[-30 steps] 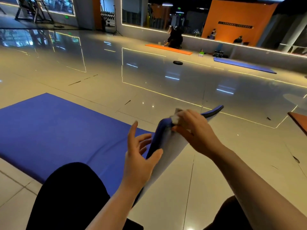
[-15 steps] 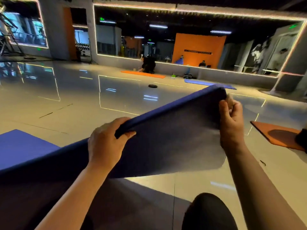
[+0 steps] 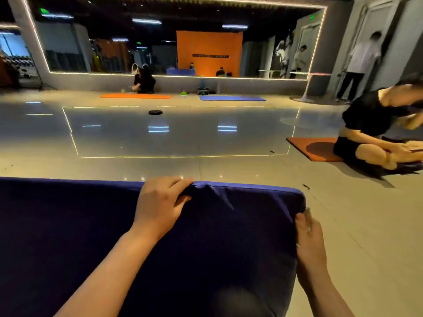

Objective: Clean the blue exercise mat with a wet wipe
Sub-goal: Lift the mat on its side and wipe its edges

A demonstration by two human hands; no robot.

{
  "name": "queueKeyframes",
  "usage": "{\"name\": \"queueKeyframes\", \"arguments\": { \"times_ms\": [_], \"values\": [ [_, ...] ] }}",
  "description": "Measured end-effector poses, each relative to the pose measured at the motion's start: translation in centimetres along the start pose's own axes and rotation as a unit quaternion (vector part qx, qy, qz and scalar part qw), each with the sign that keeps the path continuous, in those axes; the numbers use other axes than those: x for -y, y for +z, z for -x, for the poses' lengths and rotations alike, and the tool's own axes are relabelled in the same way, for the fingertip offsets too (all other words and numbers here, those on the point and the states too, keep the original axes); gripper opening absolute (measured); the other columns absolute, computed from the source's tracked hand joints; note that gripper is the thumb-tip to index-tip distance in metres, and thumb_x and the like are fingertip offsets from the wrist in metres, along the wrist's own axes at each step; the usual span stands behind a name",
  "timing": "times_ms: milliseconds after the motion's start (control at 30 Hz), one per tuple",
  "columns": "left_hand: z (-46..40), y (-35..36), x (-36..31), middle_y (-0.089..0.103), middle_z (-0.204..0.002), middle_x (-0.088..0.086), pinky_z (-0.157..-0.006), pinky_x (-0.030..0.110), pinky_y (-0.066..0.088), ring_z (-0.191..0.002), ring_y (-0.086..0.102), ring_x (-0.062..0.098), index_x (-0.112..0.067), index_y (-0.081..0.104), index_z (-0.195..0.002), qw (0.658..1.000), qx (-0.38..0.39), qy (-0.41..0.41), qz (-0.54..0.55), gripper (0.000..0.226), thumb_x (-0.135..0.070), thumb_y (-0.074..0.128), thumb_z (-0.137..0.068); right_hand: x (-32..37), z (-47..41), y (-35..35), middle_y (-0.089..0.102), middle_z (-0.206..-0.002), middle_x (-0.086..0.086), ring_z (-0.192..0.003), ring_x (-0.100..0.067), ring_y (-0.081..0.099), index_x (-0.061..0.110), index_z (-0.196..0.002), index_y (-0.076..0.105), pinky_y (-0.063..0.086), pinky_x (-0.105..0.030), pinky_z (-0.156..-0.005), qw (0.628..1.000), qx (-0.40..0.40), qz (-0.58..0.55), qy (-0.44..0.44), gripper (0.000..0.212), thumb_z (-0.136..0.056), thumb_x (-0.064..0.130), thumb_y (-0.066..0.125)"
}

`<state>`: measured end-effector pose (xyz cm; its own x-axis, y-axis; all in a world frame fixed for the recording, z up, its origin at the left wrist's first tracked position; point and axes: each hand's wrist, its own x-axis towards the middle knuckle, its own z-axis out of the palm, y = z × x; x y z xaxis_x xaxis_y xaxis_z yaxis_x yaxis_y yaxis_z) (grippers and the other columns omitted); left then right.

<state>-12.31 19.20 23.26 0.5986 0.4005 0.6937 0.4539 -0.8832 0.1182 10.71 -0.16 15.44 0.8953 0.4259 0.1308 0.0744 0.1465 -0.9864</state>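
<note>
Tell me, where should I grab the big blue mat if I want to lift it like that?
Grab the blue mat along its far edge, coming down from above with fingers curled over the rim. The left hand holds it that way, and the soft edge dents under that grip. Put your other hand near the rounded corner on the right side, where the right hand is. Two spread hands probably stop a wide, floppy mat sagging.

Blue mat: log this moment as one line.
left hand: grips blue mat top edge | right hand: holds mat's right edge | wipe: not visible
</note>
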Motion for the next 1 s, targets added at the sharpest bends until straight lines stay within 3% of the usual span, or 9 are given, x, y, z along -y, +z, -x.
{"name": "queueKeyframes", "arguments": {
  "times_ms": [167,267,333,433,567,667,767,867,1000],
  "values": [
    [2.2,-0.8,-0.2,0.068,-0.101,0.006,-0.073,0.043,0.049,-0.085,0.063,0.028,-0.018,0.068,-0.123,0.996,-0.046,0.053,-0.052,0.04,-0.031,0.061,-0.085,1.9,-0.2,0.2,0.056,-0.11,0.009,-0.103,-0.013,0.054,0.025,-0.121,0.049,0.046,-0.029,-0.081,0.997,-0.03,0.043,-0.058,0.021,-0.102,0.034,0.047],
    [3.0,-1.7,-0.2,0.067,-0.103,0.008,-0.076,0.044,0.048,-0.087,0.062,0.029,-0.018,0.067,-0.125,0.995,-0.047,0.06,-0.069,0.041,-0.032,0.057,-0.088,4.8,0.0,2.4,0.05,-0.13,0.009,-0.121,-0.004,0.048,0.023,-0.135,0.048,0.041,-0.024,-0.1,0.974,-0.039,0.073,-0.212,0.035,-0.101,0.031,0.046],
    [3.0,-2.0,-0.2,0.067,-0.103,0.008,-0.078,0.044,0.048,-0.087,0.062,0.029,-0.018,0.065,-0.126,0.995,-0.039,0.054,-0.072,0.043,-0.034,0.054,-0.088,5.5,0.0,3.4,0.047,-0.135,0.012,-0.126,-0.001,0.044,0.024,-0.14,0.044,0.04,-0.021,-0.103,0.962,-0.011,0.095,-0.257,0.045,-0.097,0.034,0.044],
    [3.1,-2.8,-0.4,0.065,-0.103,0.009,-0.078,0.046,0.05,-0.087,0.062,0.03,-0.018,0.062,-0.128,0.995,-0.02,0.061,-0.082,0.046,-0.036,0.06,-0.086,5.0,-0.4,3.4,0.048,-0.133,0.015,-0.123,-0.002,0.045,0.025,-0.138,0.049,0.045,-0.039,-0.103,0.954,-0.005,0.157,-0.257,0.046,-0.096,0.042,0.042],
    [3.6,-3.3,-0.4,0.062,-0.107,0.013,-0.081,0.049,0.05,-0.092,0.061,0.034,-0.016,0.057,-0.134,0.99,0.033,0.072,-0.113,0.084,-0.032,0.09,-0.058,5.5,-1.3,3.0,0.058,-0.125,0.003,-0.113,-0.012,0.046,0.019,-0.12,0.062,0.039,-0.057,-0.1,0.888,0.027,0.313,-0.336,0.041,-0.097,0.042,0.037],
    [4.1,-3.0,-0.9,0.061,-0.108,0.016,-0.082,0.05,0.05,-0.092,0.059,0.037,-0.015,0.055,-0.134,0.989,0.016,0.059,-0.136,0.09,-0.019,0.093,-0.052,6.0,-0.8,3.9,0.06,-0.12,0.005,-0.117,-0.009,0.044,0.015,-0.113,0.067,0.036,-0.061,-0.104,0.899,0.018,0.287,-0.33,0.041,-0.098,0.034,0.033],
    [4.2,-2.6,-1.7,0.061,-0.107,0.018,-0.082,0.052,0.048,-0.091,0.059,0.038,-0.014,0.057,-0.132,0.989,-0.012,0.034,-0.141,0.088,-0.009,0.092,-0.051,6.2,1.9,6.1,0.053,-0.125,0.015,-0.127,-0.007,0.044,0.016,-0.117,0.067,0.031,-0.05,-0.113,0.911,0.047,0.247,-0.327,0.046,-0.097,0.035,0.031],
    [4.8,-2.4,-2.4,0.06,-0.108,0.018,-0.083,0.05,0.047,-0.092,0.056,0.037,-0.016,0.049,-0.134,0.989,-0.022,0.022,-0.148,0.091,-0.004,0.09,-0.053,6.1,5.7,9.3,0.051,-0.133,0.016,-0.136,-0.003,0.039,0.018,-0.127,0.063,0.014,-0.029,-0.121,0.877,0.157,0.245,-0.383,0.044,-0.098,0.035,0.035],
    [5.1,-2.6,-2.4,0.062,-0.107,0.018,-0.088,0.047,0.044,-0.092,0.059,0.036,-0.005,0.051,-0.13,0.989,-0.032,0.01,-0.142,0.091,-0.01,0.093,-0.05,5.9,4.9,9.1,0.051,-0.14,0.012,-0.137,-0.002,0.039,0.022,-0.133,0.058,0.011,-0.036,-0.122,0.808,0.214,0.292,-0.465,0.043,-0.104,0.037,0.03]
  ]
}}
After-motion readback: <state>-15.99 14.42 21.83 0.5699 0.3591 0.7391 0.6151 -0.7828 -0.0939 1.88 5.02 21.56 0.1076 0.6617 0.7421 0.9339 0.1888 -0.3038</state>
